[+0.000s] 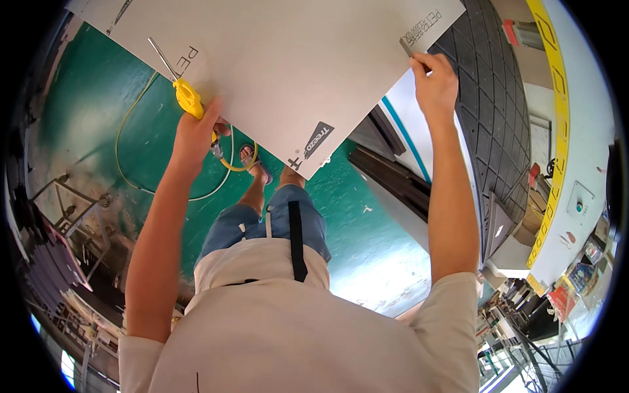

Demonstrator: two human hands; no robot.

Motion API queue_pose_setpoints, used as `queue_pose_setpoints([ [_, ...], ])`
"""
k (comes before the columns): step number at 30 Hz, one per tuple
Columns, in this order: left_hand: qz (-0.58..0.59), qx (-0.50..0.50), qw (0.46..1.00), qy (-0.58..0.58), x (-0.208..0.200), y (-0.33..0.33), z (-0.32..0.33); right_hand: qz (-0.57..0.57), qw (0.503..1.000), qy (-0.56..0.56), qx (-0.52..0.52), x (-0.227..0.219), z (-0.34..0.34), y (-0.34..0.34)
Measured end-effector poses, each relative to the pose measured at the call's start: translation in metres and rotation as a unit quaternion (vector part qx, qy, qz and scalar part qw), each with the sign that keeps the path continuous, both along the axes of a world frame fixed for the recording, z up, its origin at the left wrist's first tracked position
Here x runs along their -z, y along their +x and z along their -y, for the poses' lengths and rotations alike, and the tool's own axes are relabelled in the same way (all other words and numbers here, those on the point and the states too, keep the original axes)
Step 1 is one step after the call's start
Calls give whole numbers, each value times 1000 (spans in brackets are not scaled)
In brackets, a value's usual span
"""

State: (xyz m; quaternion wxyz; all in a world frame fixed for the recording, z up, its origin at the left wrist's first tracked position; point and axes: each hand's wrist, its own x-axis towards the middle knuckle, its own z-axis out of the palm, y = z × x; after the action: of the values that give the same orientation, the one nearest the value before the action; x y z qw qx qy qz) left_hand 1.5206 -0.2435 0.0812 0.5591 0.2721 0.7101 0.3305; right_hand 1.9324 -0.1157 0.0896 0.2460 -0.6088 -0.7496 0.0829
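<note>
A large pale beige panel with dark printed marks spreads before me, one corner pointing at my legs. At its left edge, my left hand is closed round a yellow air blow gun. The gun's long metal nozzle points up and away over the panel, and a yellow hose runs from its lower end. By the panel's right edge, my right hand pinches a small flat grey piece between thumb and fingers. That piece lies at or just above the panel's surface; its exact kind is unclear.
Beyond the right edge stand a black surface with a diamond grid and a machine with a yellow-striped edge. Dark boards lean below. Hose loops cross the green floor. A metal rack stands at left.
</note>
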Motion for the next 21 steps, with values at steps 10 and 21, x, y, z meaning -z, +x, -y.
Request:
queue_pose_setpoints([
  [10, -1, 5, 1000, -17, 5, 0, 2, -117, 956, -200, -182, -4, 263, -145],
  [21, 1, 19, 1000, -11, 8, -7, 2, -16, 1000, -8, 15, -5, 34, -24],
])
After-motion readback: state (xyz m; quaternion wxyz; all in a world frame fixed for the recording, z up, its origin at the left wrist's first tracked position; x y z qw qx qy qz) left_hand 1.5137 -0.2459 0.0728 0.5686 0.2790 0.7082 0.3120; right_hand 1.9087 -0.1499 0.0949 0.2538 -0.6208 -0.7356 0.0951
